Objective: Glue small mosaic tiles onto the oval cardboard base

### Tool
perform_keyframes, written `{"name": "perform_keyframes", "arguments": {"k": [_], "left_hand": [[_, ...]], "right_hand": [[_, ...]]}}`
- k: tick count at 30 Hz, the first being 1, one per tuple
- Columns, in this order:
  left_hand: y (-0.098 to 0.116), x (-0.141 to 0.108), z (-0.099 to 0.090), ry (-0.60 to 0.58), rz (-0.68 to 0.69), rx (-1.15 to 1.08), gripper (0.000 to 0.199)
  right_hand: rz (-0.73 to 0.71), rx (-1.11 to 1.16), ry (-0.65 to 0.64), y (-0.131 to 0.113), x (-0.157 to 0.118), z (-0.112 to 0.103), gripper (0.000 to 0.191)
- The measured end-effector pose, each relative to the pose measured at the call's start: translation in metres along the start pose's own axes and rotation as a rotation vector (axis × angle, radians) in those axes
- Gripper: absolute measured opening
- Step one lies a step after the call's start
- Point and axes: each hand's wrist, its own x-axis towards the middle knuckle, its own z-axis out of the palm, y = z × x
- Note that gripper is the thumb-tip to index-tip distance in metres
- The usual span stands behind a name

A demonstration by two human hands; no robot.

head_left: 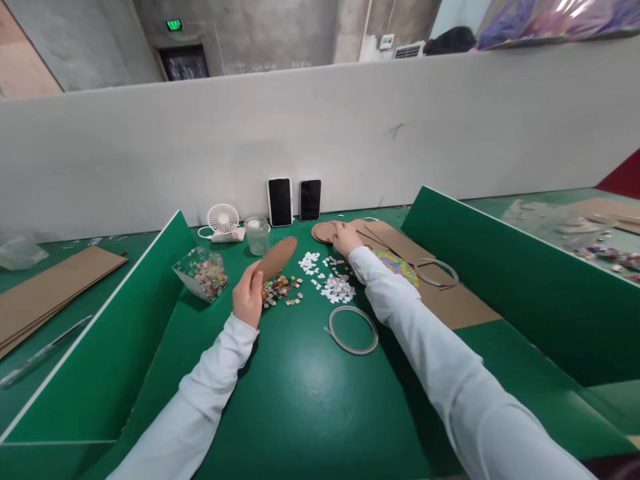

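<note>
My left hand grips a brown cardboard disc by its lower edge, tilted up above a pile of small coloured square tiles. Farther off, my right hand reaches to a stack of similar cardboard discs; its fingers are bent at the stack's edge, and I cannot see whether they grip one. White paper bits lie in loose heaps between my hands. Nearer to me is a grey ring of tubing. A colourful patterned disc is partly covered by my right sleeve.
A clear container of tiles stands left, near a small white fan and a clear cup. Two phones lean on the back wall. Cardboard sheets and another ring lie right. Green dividers flank the workspace.
</note>
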Motion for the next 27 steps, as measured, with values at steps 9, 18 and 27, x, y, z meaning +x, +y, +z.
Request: {"name": "perform_keyframes", "arguments": {"k": [9,18,27], "left_hand": [[0.009,-0.011,0.003,-0.401,0.463,0.140,0.024],[0.008,-0.008,0.001,-0.306,0.256,0.096,0.063],[0.010,-0.002,0.005,-0.213,-0.521,-0.505,0.041]], "right_hand": [[0.022,1.080,-0.662,-0.048,-0.065,-0.021,0.037],[0.036,1.257,-0.563,-0.049,-0.076,-0.030,0.025],[-0.129,1.066,-0.662,-0.067,-0.089,-0.033,0.018]]}}
